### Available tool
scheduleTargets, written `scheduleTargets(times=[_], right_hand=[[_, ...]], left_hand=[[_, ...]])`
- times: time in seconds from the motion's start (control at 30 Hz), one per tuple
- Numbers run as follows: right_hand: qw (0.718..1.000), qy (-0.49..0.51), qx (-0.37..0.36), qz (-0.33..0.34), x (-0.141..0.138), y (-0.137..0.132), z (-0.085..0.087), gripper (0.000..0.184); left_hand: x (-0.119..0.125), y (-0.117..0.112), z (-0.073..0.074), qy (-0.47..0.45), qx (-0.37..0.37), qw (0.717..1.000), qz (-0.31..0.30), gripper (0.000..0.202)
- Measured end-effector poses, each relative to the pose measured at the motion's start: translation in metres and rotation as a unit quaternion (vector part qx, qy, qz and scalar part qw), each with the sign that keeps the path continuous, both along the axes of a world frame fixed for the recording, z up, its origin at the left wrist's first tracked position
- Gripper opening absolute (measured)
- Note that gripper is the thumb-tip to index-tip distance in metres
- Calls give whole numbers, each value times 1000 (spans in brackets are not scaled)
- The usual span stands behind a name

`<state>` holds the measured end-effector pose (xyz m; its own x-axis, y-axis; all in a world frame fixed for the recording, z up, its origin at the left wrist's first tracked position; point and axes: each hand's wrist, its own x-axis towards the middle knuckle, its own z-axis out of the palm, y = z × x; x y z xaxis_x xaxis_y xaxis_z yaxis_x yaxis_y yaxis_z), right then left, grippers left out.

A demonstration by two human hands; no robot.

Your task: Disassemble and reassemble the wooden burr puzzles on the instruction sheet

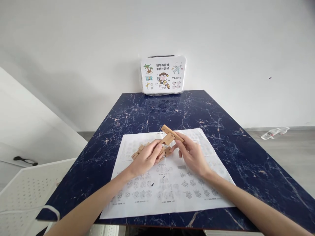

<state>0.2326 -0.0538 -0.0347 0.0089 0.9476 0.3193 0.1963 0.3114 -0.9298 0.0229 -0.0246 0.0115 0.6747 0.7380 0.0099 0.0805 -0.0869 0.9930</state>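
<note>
Over the middle of a printed paper sheet (169,206), my two hands meet at a pair of notched wooden puzzle pieces. My left hand (146,156) is closed on one wooden piece (167,139), held slantwise. Between the fingers of my right hand (193,154) is a longer wooden piece (168,129) marked with a 2, which crosses and touches the first. Beneath and behind my left hand, several more wooden pieces (138,150) lie on the sheet, partly hidden by it. Rows of small line drawings cover the paper.
The sheet lies on a dark blue marbled table (157,114). A white box with cartoon prints (163,76) stands at the far edge against the wall. To the left is a white perforated surface (24,186) with a cable (49,207). A clear plastic bottle (274,132) lies on the floor at right.
</note>
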Motion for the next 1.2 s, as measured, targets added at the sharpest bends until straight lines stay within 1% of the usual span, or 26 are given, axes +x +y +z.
scheduleTargets(times=[0.17,0.4,0.6,0.83,1.0,1.2], right_hand=[[997,-61,40,-20,-1,-3,6,42],[982,-138,121,-52,2,-4,0,49],[970,-166,177,-23,4,-5,-1,51],[965,-188,185,-7,5,-5,-3,59],[964,-189,187,1,6,-6,-5,59],[964,-212,147,56,2,-11,0,54]], left_hand=[[-1,0,1,3,0,1000,8,31],[-4,-1,3,20,-27,999,16,33],[-4,-1,4,11,-16,1000,3,33],[-4,0,2,-3,-13,1000,-8,32],[-4,0,3,-8,-12,1000,-16,32],[-2,0,4,-7,-1,1000,-12,31]])
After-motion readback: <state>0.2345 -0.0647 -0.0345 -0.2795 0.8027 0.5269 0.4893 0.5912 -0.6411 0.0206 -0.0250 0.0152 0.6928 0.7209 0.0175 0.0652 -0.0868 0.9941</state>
